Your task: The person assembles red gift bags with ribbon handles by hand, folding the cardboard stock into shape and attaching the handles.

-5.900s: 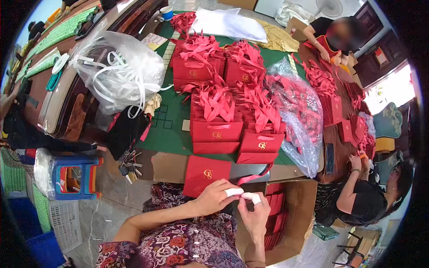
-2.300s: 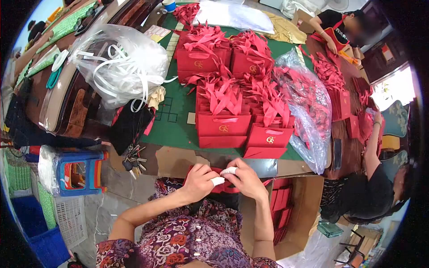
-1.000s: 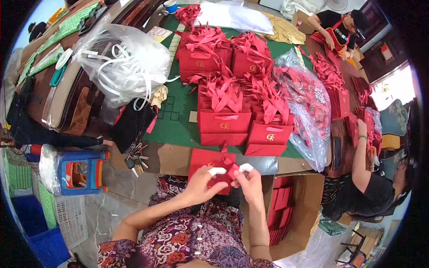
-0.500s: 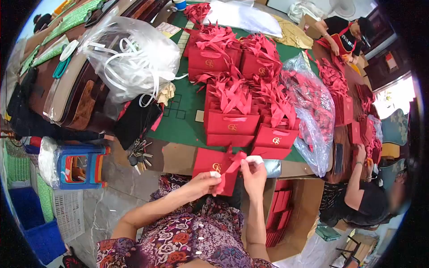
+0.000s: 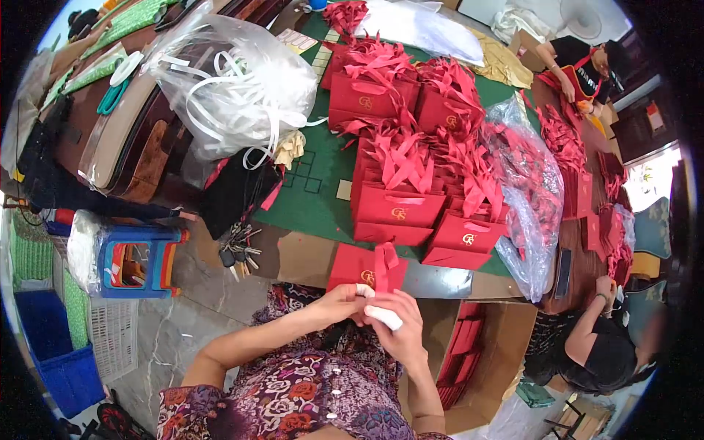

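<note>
A red paper gift bag (image 5: 350, 265) with gold lettering lies at the table's front edge, close to my body. From its top a red ribbon (image 5: 384, 268) stands up in a loop and runs down to my fingers. My left hand (image 5: 336, 306) is closed, with the ribbon's lower end between its fingertips. My right hand (image 5: 398, 326) is closed on the ribbon too, right beside the left, and its fingers hide part of it. White wrapping covers a fingertip of each hand.
Several finished-looking red bags (image 5: 400, 209) with ribbons stand in rows ahead. A clear plastic bag of red ribbons (image 5: 524, 183) lies right of them. On the left are a plastic bag of white ribbons (image 5: 242, 88) and keys (image 5: 239, 248). An open carton (image 5: 506, 352) stands below right. Two people work at right.
My hands have come together lower down, and my right hand has moved down and left to meet the left. The ribbon loop now stands more upright above the bag. The view has shifted slightly.
</note>
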Demonstrator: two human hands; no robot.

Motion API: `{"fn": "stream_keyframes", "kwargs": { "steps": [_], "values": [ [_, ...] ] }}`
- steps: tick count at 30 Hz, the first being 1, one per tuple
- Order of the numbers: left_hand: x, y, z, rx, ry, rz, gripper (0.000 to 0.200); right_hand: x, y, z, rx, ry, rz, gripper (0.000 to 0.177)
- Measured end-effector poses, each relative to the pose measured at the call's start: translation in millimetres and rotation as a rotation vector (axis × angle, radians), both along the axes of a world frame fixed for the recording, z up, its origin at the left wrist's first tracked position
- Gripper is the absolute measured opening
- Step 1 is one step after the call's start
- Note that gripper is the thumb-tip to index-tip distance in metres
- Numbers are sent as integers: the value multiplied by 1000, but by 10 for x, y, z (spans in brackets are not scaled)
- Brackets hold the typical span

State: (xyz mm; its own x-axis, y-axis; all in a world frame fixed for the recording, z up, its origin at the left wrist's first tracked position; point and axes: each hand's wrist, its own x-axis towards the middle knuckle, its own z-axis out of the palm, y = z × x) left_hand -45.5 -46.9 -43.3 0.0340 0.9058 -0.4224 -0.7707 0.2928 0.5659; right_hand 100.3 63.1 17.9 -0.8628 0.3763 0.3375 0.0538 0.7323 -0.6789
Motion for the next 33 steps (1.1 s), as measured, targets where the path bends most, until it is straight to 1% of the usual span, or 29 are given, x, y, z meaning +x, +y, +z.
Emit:
{"fn": "stream_keyframes", "kwargs": {
  "steps": [2, 3, 4, 5, 6, 7, 8, 9, 10, 12, 14, 17, 18, 20, 26, 29, 31, 33],
  "values": [
    [-166, -31, 180, 18, 431, -162, 17, 50, 5, 110, -40, 42, -6, 31],
    [-220, -51, 138, 24, 665, -93, 19, 75, -4, 247, -98, 55, -71, 29],
    [-302, -42, 225, 86, 1040, 57, 18, 109, -16, 386, -156, 69, -137, 27],
    [-394, -33, 271, 4, 1230, 62, 20, 180, -38, 511, -188, 8, -174, 24],
    [-474, -12, 295, -81, 1419, 68, 25, 175, -50, 602, -191, 8, -172, 24],
    [-534, 23, 298, -84, 1420, 67, 25, 155, -68, 675, -232, -45, -200, 25],
    [-584, 56, 294, -24, 1622, 118, 29, 126, -84, 704, -273, -99, -230, 26],
    [-605, 79, 283, 43, 1822, 170, 33, 37, -81, 655, -234, -91, -232, 25],
    [-593, 110, 261, 55, 1818, 162, 33, -171, -90, 468, -323, -126, -318, 22],
    [-589, 160, 220, 43, 1874, -9, 36, -363, -5, 165, -237, -191, -299, 16],
    [-577, 177, 203, 44, 1868, -23, 36, -488, 30, -173, -211, -213, -319, 15],
    [-580, 158, 145, 45, 1870, -23, 37, -595, 9, -409, -144, -218, -356, 13],
    [-573, 158, 132, 62, 1874, -12, 38, -610, 2, -447, -98, -203, -389, 12],
    [-551, 167, 141, 50, 1891, -9, 36, -605, -5, -509, -104, -205, -398, 11],
    [-537, 189, 149, 60, 1960, -108, 35, -581, 0, -544, -125, -199, -416, 10],
    [-543, 202, 141, 32, 1967, -145, 37, -574, 11, -547, -134, -204, -410, 11],
    [-537, 212, 118, -55, 1928, -205, 37, -560, 9, -564, -148, -198, -401, 11],
    [-513, 215, 91, -50, 1917, -187, 37, -542, 12, -586, -169, -177, -396, 12]
  ]
}}
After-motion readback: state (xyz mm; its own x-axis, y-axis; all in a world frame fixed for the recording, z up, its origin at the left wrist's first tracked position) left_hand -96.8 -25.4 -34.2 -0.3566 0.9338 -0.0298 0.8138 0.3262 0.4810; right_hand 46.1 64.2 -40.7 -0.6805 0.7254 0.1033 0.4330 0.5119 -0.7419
